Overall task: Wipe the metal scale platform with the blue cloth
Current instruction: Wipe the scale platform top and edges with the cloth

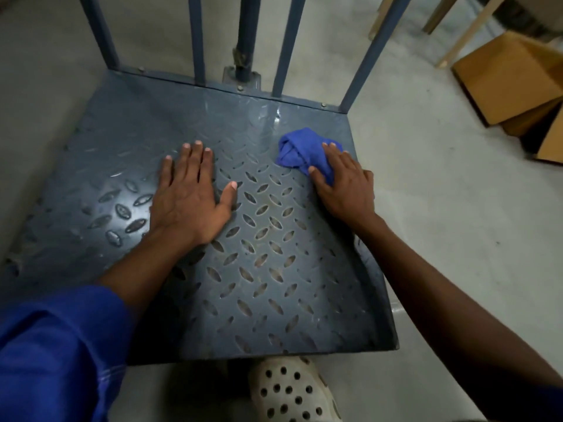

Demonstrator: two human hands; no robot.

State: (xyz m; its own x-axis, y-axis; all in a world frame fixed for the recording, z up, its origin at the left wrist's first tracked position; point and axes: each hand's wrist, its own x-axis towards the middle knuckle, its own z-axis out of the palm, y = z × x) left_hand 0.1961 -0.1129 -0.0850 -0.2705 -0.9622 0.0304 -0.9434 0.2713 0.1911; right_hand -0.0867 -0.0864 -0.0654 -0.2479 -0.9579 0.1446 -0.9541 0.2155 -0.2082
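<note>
The metal scale platform (262,269) is a dark blue-grey tread plate lying low on the floor and filling the middle of the view. A crumpled blue cloth (300,150) rests on its far right corner. My right hand (344,181) presses down on the cloth, fingers over its near side and thumb against its edge. My left hand (190,193) lies flat on the plate's middle left, fingers spread, holding nothing.
Blue upright bars (286,47) and a centre post (245,35) rise from the platform's far edge. Cardboard boxes (515,80) and wooden legs (466,32) stand at the far right on the concrete floor. A white perforated clog (292,391) sits by the near edge.
</note>
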